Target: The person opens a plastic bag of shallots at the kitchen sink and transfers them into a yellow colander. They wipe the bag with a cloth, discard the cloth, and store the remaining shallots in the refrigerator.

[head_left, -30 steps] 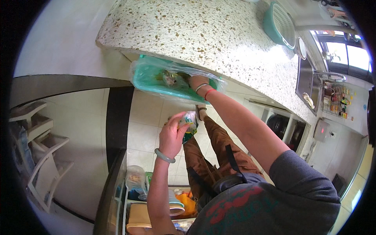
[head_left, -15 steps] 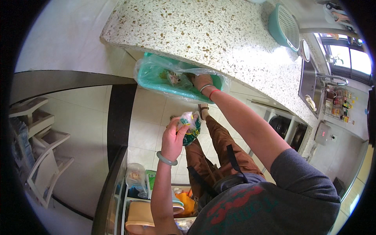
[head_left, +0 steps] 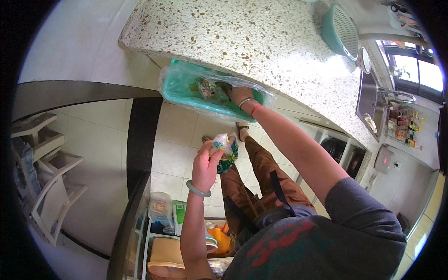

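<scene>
My left hand (head_left: 205,163) is closed around the gathered top of a small plastic bag (head_left: 227,155), white and green with yellow marks, held over the floor in front of my legs. My right hand (head_left: 240,95) reaches down into a turquoise bin (head_left: 179,95) under the counter's edge. Its fingers are bent, and something dark lies at their tips, too hidden to name. A loose clear plastic liner (head_left: 164,83) covers the bin's rim. Inside the bin, beside my right fingers, lies some crumpled clear-wrapped waste (head_left: 206,88) with a bit of green.
A speckled stone counter (head_left: 224,35) overhangs the bin. On it stand a turquoise colander (head_left: 339,32) and a white bowl (head_left: 364,60), near the sink (head_left: 366,100). A folded step stool (head_left: 51,182) is at the left. An open drawer (head_left: 163,252) with containers is near my left forearm.
My right hand has shifted very slightly up and left inside the bin. The left hand keeps hold of the plastic bag in nearly the same place.
</scene>
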`<action>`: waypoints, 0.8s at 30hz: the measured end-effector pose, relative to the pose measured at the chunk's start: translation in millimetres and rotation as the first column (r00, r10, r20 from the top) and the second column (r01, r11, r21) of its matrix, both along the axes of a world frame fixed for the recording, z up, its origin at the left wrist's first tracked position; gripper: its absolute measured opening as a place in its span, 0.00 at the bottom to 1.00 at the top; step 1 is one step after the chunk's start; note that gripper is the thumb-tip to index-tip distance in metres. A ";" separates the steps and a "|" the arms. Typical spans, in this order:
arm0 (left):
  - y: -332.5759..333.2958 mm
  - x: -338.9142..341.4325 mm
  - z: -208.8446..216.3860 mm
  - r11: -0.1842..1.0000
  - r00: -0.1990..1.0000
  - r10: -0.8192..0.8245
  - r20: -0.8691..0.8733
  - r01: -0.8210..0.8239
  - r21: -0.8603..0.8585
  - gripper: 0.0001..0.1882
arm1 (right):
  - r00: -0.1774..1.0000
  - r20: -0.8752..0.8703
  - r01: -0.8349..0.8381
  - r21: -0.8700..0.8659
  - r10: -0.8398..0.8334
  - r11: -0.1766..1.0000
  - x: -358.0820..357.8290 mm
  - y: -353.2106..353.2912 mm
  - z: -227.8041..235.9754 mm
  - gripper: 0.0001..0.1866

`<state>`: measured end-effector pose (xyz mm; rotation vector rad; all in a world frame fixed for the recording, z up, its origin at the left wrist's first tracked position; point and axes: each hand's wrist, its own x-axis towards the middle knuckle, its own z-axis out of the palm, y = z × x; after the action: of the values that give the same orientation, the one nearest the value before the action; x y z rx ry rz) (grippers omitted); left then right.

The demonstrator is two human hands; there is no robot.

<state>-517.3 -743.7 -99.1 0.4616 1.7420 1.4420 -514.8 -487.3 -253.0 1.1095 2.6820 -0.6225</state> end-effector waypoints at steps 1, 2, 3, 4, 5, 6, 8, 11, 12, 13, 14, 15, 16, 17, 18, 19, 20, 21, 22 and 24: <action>1.8 1.0 -1.0 1.000 1.000 0.001 0.001 -0.001 0.012 0.12 | 0.999 -0.037 0.004 -0.003 -0.004 1.000 3.2 2.9 -0.7 0.18; 0.6 1.8 -2.3 0.999 0.999 0.033 0.023 -0.033 0.030 0.12 | 0.999 -0.022 -0.027 -0.083 0.026 0.996 -2.3 -2.3 16.3 0.17; -0.1 3.1 -4.1 0.997 0.997 0.062 0.045 -0.064 0.049 0.12 | 0.998 -0.007 -0.055 -0.162 0.055 0.985 -2.4 -8.0 35.2 0.16; 0.0 4.5 -3.8 0.993 0.994 0.085 0.068 -0.090 0.071 0.11 | 0.997 0.006 -0.077 -0.236 0.081 0.969 -0.9 -12.2 53.9 0.14; 1.2 4.5 -0.9 0.992 0.992 0.090 0.088 -0.098 0.084 0.11 | 0.982 -0.133 -0.161 -0.220 0.134 0.962 2.5 -12.8 62.8 0.10; 2.6 4.8 2.4 0.990 0.990 0.095 0.109 -0.105 0.096 0.11 | 0.975 -0.197 -0.156 -0.275 0.103 0.949 9.7 -12.6 73.2 0.09; 2.7 1.7 13.5 0.987 0.986 0.115 0.121 -0.127 0.103 0.11 | 0.945 -0.324 -0.180 -0.385 0.050 0.905 14.5 -24.1 116.6 0.07; 8.7 -2.3 40.2 0.987 0.987 0.104 0.124 -0.118 0.105 0.13 | 0.927 -0.303 -0.102 -0.770 -0.221 0.630 28.5 -36.4 173.3 0.06; 10.3 -3.1 48.2 0.987 0.986 0.095 0.137 -0.111 0.116 0.15 | 0.921 -0.267 -0.103 -0.869 -0.284 0.484 32.3 -37.1 191.3 0.06; 14.9 -5.9 58.7 0.987 0.986 0.078 0.149 -0.098 0.129 0.18 | 0.914 -0.303 -0.165 -0.884 -0.268 0.436 36.1 -35.0 207.5 0.05; 20.1 -7.8 70.7 0.983 0.994 0.087 0.062 -0.096 0.158 0.18 | 0.908 -0.325 -0.187 -0.879 -0.265 0.439 38.2 -31.9 223.6 0.05; 26.2 -9.1 84.7 0.978 0.995 0.098 -0.026 -0.091 0.186 0.19 | 0.901 -0.347 -0.208 -0.873 -0.261 0.441 40.2 -28.5 239.9 0.05; 33.3 -10.4 100.2 0.973 0.987 0.110 -0.115 -0.083 0.216 0.20 | 0.892 -0.371 -0.232 -0.865 -0.257 0.445 42.3 -24.0 257.1 0.06; 39.2 -11.2 113.4 0.969 0.987 0.096 -0.128 -0.063 0.240 0.20 | 0.900 -0.373 -0.239 -0.856 -0.227 0.459 44.5 -19.6 274.5 0.05; 45.0 -11.4 126.4 0.964 0.987 0.082 -0.141 -0.042 0.263 0.21 | 0.889 -0.424 -0.286 -0.811 -0.175 0.511 48.4 -16.2 289.0 0.05; 50.6 -11.5 136.2 0.956 0.986 0.065 -0.153 -0.018 0.292 0.21 | 0.874 -0.471 -0.329 -0.756 -0.121 0.566 52.7 -13.3 300.9 0.05; 55.9 -10.1 146.1 0.950 0.989 0.066 -0.132 -0.021 0.312 0.21 | 0.857 -0.512 -0.369 -0.696 -0.066 0.616 56.9 -11.0 313.1 0.04; 61.4 -8.0 156.0 0.943 0.992 0.064 -0.111 -0.024 0.331 0.21 | 0.830 -0.557 -0.399 -0.639 -0.038 0.658 60.2 -10.2 326.4 0.05; 67.0 -6.3 167.1 0.938 0.993 0.062 -0.099 -0.024 0.345 0.20 | 0.809 -0.587 -0.444 -0.580 0.028 0.683 63.2 -7.2 338.8 0.05; 75.9 0.3 181.1 0.935 0.998 0.050 -0.048 -0.030 0.354 0.20 | 0.762 -0.627 -0.524 -0.453 0.160 0.722 69.5 1.4 361.1 0.06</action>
<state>-517.0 -667.8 82.0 0.6637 1.5429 1.7972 -445.3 -485.9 108.2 0.2142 2.6270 -1.7867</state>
